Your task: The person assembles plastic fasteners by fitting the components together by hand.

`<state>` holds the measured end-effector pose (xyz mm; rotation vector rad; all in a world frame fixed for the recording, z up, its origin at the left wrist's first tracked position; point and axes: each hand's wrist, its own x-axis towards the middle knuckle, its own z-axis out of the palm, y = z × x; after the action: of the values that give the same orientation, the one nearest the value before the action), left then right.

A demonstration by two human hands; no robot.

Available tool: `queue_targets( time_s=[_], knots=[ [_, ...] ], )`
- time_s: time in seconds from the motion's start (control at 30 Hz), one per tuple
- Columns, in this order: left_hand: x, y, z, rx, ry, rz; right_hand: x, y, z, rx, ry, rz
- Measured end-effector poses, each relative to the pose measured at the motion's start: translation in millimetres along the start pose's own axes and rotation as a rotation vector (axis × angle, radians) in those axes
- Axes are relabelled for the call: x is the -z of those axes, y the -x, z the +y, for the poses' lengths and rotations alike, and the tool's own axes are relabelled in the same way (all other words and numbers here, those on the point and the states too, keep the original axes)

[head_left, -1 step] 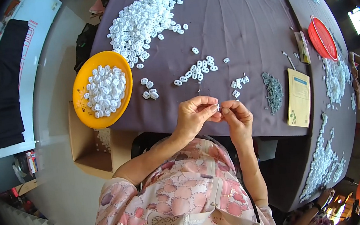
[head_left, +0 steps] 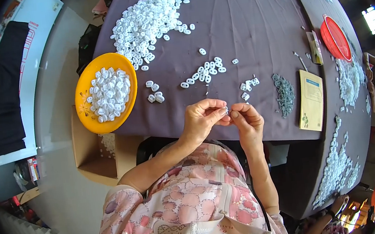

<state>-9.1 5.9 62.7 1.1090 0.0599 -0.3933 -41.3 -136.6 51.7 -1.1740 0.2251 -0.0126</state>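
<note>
Near the front edge of the table, my left hand (head_left: 203, 119) pinches a small white plastic piece (head_left: 226, 110) between thumb and fingertips. My right hand (head_left: 248, 119) meets it from the other side, its thumb and forefinger pressed together at the piece. Whatever those right fingers grip is too small to make out. Just beyond my hands lie a few square white plastic pieces (head_left: 245, 96) and a loose group of oval white pieces with two dark openings (head_left: 207, 73). To the right of them is a small heap of dark grey-green bits (head_left: 284, 95).
An orange bowl (head_left: 86, 121) full of white pieces overhangs the table's left edge, above a cardboard box (head_left: 86, 150). Behind it spreads a large white heap (head_left: 148, 23). A yellow booklet (head_left: 310, 99) and a red basket (head_left: 335, 37) are at right. Other people sit around the table.
</note>
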Motion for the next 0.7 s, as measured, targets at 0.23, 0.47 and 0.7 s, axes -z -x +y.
queue_targets(
  time_s=[0.23, 0.47, 0.7],
  knots=[
    [-3.6, 3.6, -1.7, -0.059, -0.068, -0.007, 0.6, 5.3, 2.0, 0.14, -0.028, 0.016],
    [-8.9, 5.6, -1.6, -0.066, -0.124, -0.023, 1.0, 8.9, 1.8, 0.196, 0.054, 0.023],
    [-10.2, 6.2, -3.3, -0.07, -0.171, -0.022, 1.3, 11.8, 2.0, 0.215, 0.096, 0.027]
  ],
)
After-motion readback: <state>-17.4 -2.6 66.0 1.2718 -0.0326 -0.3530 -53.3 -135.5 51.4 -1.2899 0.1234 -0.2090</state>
